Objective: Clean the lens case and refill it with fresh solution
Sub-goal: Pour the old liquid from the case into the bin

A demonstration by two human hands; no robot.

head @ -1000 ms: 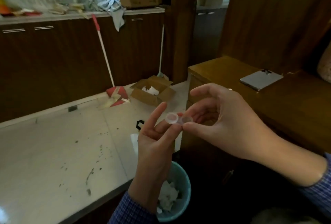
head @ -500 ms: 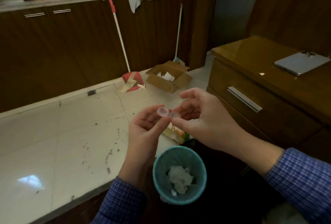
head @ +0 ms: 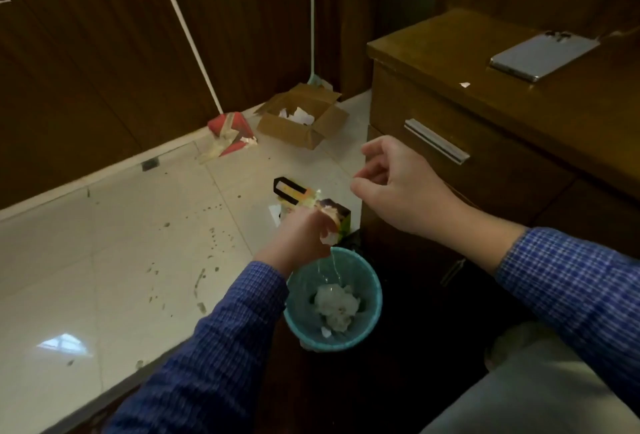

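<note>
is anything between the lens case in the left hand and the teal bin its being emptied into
Nothing visible. The left hand tips the lens case right above the teal bin, and a thin stream of liquid falls clear into its open mouth onto crumpled tissue. The right hand is off to the side.

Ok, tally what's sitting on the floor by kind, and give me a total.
Teal waste bin: 1
Cardboard box, open, paper scraps inside: 1
Long-handled sweeping tools against the cabinets: 2, one red-headed, one with a pale handle
Colourful package, partly hidden behind the left hand: 1
Total: 5
</note>
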